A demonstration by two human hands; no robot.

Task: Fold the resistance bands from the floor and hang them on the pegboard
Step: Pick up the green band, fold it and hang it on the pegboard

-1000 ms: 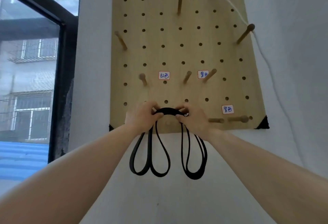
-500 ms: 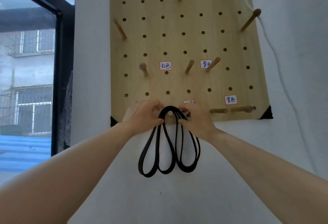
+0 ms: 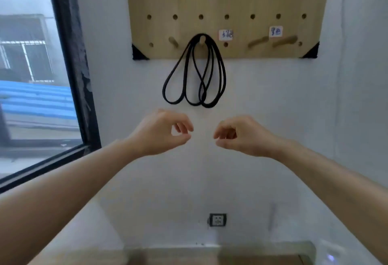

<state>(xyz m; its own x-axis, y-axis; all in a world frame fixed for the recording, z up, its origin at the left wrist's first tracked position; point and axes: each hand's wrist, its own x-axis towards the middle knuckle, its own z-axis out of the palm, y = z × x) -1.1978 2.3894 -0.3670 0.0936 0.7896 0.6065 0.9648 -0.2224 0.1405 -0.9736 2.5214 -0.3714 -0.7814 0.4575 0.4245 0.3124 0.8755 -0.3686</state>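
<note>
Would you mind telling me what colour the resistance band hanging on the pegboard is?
Black; the resistance band shows clearly in the head view, looped over a wooden peg.

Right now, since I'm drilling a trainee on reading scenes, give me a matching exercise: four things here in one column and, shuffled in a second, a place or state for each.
Things:
1. black band
2. left hand
3. wall socket
4. window

Places or states:
A. low on the wall, far beneath the pegboard
B. hangs from a peg in the pegboard's bottom row
C. at the left edge of the view
D. loosely curled, holds nothing

Pairs: 1-B, 2-D, 3-A, 4-C.
</note>
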